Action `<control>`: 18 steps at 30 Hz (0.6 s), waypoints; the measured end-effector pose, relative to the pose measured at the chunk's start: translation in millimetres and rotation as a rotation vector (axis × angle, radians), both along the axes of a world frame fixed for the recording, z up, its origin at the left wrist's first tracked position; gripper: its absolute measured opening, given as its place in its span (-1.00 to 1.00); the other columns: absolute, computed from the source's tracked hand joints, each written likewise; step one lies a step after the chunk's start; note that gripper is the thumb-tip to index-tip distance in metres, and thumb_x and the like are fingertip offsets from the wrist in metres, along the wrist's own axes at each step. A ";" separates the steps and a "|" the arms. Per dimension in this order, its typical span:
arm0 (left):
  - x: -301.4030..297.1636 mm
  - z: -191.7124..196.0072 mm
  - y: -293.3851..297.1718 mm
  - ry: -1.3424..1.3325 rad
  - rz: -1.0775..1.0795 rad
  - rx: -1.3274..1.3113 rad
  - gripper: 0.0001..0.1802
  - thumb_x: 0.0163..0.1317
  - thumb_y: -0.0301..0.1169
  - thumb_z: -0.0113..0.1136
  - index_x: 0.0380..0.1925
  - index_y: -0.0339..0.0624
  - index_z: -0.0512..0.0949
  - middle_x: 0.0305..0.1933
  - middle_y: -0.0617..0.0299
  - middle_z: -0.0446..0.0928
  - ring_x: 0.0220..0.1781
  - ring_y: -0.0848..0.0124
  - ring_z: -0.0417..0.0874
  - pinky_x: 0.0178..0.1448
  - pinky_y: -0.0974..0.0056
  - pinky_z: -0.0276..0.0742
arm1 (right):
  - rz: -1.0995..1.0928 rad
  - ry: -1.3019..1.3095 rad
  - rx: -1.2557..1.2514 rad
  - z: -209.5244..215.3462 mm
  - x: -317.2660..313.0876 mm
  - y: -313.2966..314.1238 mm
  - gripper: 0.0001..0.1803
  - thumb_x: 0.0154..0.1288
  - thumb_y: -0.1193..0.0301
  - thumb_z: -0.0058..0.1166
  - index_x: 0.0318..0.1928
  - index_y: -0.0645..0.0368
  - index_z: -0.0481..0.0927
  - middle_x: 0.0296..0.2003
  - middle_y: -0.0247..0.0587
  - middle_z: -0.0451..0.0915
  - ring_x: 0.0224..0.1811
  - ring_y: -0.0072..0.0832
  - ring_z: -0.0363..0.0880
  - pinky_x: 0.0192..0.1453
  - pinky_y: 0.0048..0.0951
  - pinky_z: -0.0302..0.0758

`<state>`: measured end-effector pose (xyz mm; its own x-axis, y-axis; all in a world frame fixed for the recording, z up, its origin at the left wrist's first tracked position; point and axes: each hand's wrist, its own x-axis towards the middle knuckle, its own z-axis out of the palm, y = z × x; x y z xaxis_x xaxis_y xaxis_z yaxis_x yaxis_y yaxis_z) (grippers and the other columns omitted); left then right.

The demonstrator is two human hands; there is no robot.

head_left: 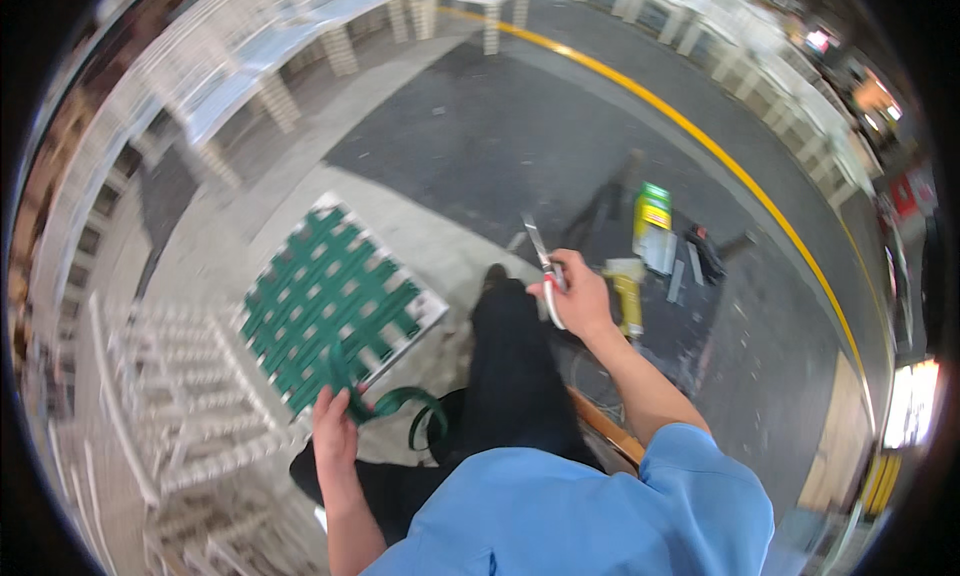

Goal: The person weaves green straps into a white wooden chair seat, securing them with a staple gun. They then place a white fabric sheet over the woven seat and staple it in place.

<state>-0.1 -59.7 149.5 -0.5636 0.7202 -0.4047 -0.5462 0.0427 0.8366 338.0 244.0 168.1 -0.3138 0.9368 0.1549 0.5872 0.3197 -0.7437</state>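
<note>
Presently, left hand (336, 431) grips green strap (408, 394), right hand (584, 296) scissors (543, 258); a package (653, 212) bears blurred print.

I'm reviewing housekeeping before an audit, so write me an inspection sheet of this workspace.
Surface: grey floor with dark and pale areas, crossed by a yellow line.
Job's things: woven green seat on a white frame; loosely looped green strap; scissors.
Clutter: green-and-yellow package and a yellow item of unclear kind, right of the person.
Hands: left hand holds the green strap; right hand grips the scissors.
Cables: none clearly made out.
Surroundings: white chairs in rows, blurred.
</note>
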 end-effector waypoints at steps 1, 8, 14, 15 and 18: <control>9.1 -4.9 -5.0 -0.005 0.032 -0.063 -0.67 0.56 -0.47 0.10 0.25 -0.30 0.50 0.08 0.00 0.70 0.06 0.17 0.79 0.01 0.03 0.83 | -0.199 -0.104 -0.040 -0.1 40.4 -0.7 -0.33 0.23 0.00 0.53 0.20 0.04 0.56 -0.14 0.04 0.77 -0.04 0.09 0.77 0.00 -0.05 0.65; 50.8 -40.0 -19.4 -0.231 0.024 -0.162 -0.66 0.56 -0.44 0.12 0.23 -0.37 0.50 0.06 -0.09 0.67 -0.01 0.04 0.76 0.15 -0.10 0.77 | -0.729 -0.520 -0.034 -44.9 232.4 -43.7 -0.46 0.34 0.09 0.37 0.23 0.07 0.65 0.02 0.11 0.75 0.11 0.10 0.72 0.18 0.00 0.63; 52.5 -38.5 -37.2 -0.262 0.077 -0.127 -0.71 0.59 -0.43 0.12 0.19 -0.34 0.47 0.07 -0.02 0.69 -0.08 0.07 0.80 0.04 -0.02 0.81 | -0.541 -0.614 -0.006 -48.7 216.5 -23.6 -0.47 0.27 0.32 0.40 0.24 0.14 0.66 0.23 0.12 0.60 0.28 0.13 0.57 0.34 0.07 0.51; 47.3 -38.6 -41.3 -0.277 0.117 -0.172 -0.73 0.58 -0.43 0.13 0.16 -0.34 0.48 0.05 0.01 0.68 -0.09 0.08 0.81 0.00 0.00 0.83 | -0.492 -0.567 0.059 -45.1 195.7 -14.3 -0.48 0.27 0.34 0.39 0.23 0.16 0.66 0.26 0.12 0.58 0.28 0.13 0.56 0.35 0.07 0.49; 25.3 -45.9 -52.7 -0.287 0.285 -0.172 -0.74 0.58 -0.45 0.11 0.15 -0.33 0.46 0.00 0.04 0.67 -0.16 0.04 0.82 -0.03 -0.06 0.86 | -0.265 -0.251 0.207 -38.9 102.7 17.4 -0.55 0.30 0.40 0.38 0.17 0.23 0.68 0.14 0.08 0.65 0.18 0.08 0.62 0.35 -0.02 0.49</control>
<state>25.1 -112.4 103.6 -0.5771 0.4604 -0.6745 -0.7657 -0.0178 0.6429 440.7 261.4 129.2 -0.1180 0.9474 0.2974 0.8243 0.2605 -0.5027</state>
